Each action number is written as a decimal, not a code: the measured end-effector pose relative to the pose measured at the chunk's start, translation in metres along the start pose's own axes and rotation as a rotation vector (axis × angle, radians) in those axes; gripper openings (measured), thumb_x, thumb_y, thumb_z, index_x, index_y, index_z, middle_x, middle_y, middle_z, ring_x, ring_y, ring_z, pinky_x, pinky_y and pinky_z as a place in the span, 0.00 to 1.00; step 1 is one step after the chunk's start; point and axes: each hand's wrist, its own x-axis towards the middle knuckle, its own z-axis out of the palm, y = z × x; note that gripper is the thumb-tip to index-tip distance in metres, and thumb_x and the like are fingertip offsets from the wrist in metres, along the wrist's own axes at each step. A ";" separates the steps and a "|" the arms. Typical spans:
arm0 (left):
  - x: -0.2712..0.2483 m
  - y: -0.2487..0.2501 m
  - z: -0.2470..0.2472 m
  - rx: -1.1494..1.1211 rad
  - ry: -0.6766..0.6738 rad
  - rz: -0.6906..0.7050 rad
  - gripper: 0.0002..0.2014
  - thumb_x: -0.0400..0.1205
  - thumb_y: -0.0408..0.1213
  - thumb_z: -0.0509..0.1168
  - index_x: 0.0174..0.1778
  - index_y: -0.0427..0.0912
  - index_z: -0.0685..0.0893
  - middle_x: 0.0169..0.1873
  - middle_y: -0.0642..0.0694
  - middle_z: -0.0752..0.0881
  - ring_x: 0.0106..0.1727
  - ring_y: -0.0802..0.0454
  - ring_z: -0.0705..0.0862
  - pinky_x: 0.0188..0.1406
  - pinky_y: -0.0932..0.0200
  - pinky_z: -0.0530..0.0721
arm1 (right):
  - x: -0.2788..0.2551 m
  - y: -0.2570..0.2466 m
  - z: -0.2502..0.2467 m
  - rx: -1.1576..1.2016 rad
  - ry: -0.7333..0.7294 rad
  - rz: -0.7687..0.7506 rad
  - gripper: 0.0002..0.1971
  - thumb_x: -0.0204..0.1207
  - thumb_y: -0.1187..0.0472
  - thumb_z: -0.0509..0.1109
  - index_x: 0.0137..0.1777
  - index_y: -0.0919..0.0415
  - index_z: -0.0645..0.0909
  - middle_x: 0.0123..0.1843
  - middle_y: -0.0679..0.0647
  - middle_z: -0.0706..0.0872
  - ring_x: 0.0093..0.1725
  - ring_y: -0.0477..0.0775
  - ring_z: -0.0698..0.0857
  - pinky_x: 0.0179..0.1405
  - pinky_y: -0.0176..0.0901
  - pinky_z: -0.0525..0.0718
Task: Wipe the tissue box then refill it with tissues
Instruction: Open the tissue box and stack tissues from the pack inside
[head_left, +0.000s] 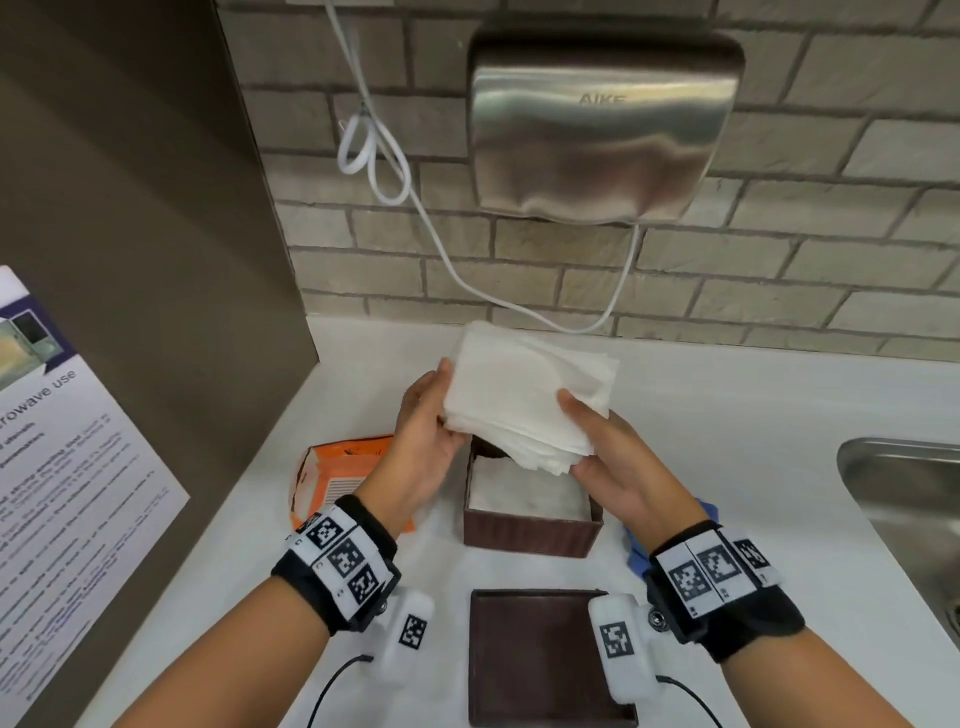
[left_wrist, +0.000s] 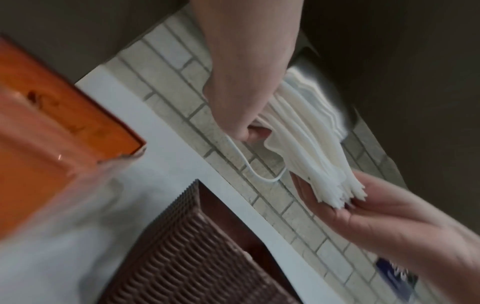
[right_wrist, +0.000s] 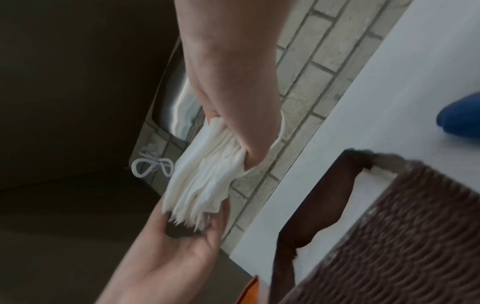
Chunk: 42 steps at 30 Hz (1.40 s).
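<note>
Tissue stack: a thick wad of white tissues (head_left: 524, 395) is held in the air above the open tissue box (head_left: 530, 530), tilted, its far corner raised toward the brick wall (head_left: 779, 270).
Left hand: the left hand (head_left: 426, 431) grips the stack's left edge, with the thumb on the upper face and the fingers underneath; in the left wrist view the hand (left_wrist: 246, 86) closes on the bunched layers (left_wrist: 306, 144).
Right hand: the right hand (head_left: 613, 457) holds the near right corner, thumb pressed on top and fingers curled below, where the loose sheet edges fan out; the right wrist view shows the same pinch (right_wrist: 233, 115) on the tissues (right_wrist: 202, 174).
Tissue box: brown, woven-sided, standing on the white counter (head_left: 727, 415) directly under the stack, with white tissues already lying inside.
Lid: a flat brown lid (head_left: 540, 660) lies on the counter, nearer the person than the box and apart from it.
Orange pack: an opened orange tissue pack (head_left: 337, 478) lies left of the box, partly behind the left wrist.
Blue cloth: a blue cloth (head_left: 639, 556) shows just right of the box, mostly hidden by the right wrist.
Surroundings: a steel hand dryer (head_left: 602, 124) hangs on the wall above, and a sink (head_left: 904, 499) sits at the right edge.
</note>
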 end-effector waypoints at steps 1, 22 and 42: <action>0.001 0.002 0.000 -0.068 -0.021 -0.043 0.24 0.83 0.53 0.61 0.68 0.38 0.79 0.61 0.39 0.87 0.63 0.47 0.86 0.63 0.51 0.85 | 0.002 0.001 0.002 0.047 -0.016 -0.011 0.20 0.83 0.61 0.65 0.74 0.63 0.74 0.68 0.61 0.85 0.67 0.61 0.84 0.63 0.56 0.84; 0.008 -0.011 0.025 0.223 0.235 0.348 0.33 0.81 0.40 0.69 0.71 0.61 0.52 0.59 0.50 0.82 0.57 0.57 0.85 0.51 0.63 0.87 | 0.017 0.031 0.034 0.182 0.157 -0.158 0.26 0.79 0.47 0.67 0.73 0.51 0.62 0.68 0.55 0.81 0.67 0.58 0.83 0.64 0.70 0.81; -0.004 -0.006 0.029 0.463 -0.001 0.270 0.44 0.79 0.39 0.72 0.80 0.61 0.46 0.59 0.58 0.80 0.59 0.61 0.85 0.54 0.63 0.87 | 0.022 0.002 0.033 -0.483 0.080 -0.163 0.34 0.69 0.29 0.66 0.69 0.48 0.78 0.61 0.48 0.89 0.59 0.49 0.89 0.64 0.52 0.84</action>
